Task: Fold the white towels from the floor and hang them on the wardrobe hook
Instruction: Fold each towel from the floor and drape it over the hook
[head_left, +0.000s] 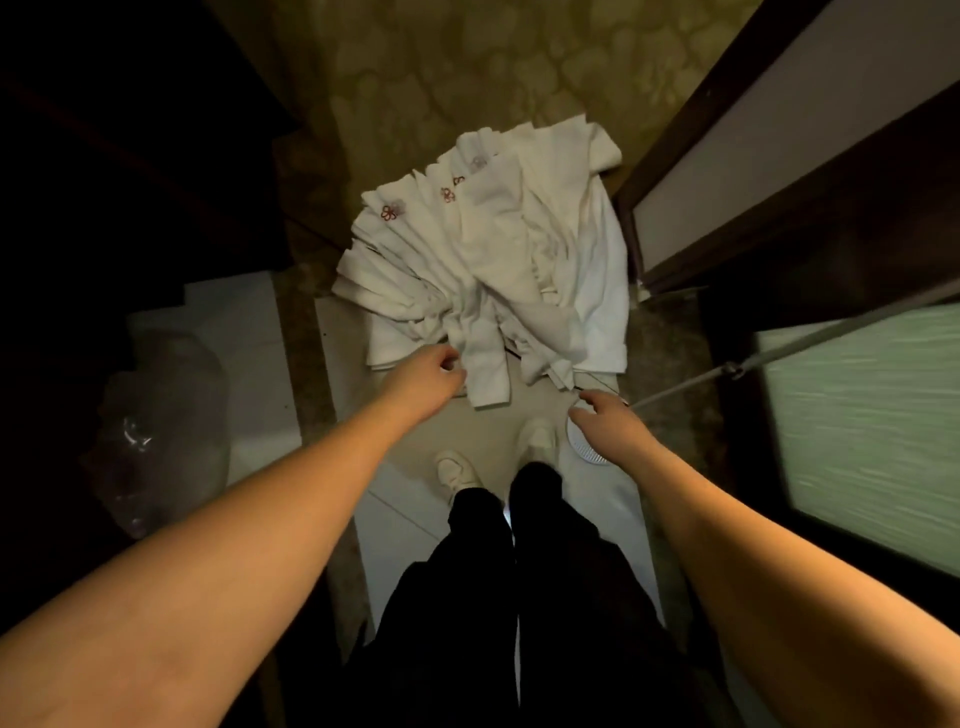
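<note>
From the head camera, a heap of white cloth towels (488, 270) with small red flower marks lies on the floor, just past both hands. The left hand (428, 375) is at the near edge of the heap, its fingers curled. It seems to touch a towel flap, but a real grip cannot be told. The right hand (605, 423) hangs loose and holds nothing, beside the heap. Under it sits a round white floor drain (584, 452). Pale shoes (460, 470) stand behind the hands.
</note>
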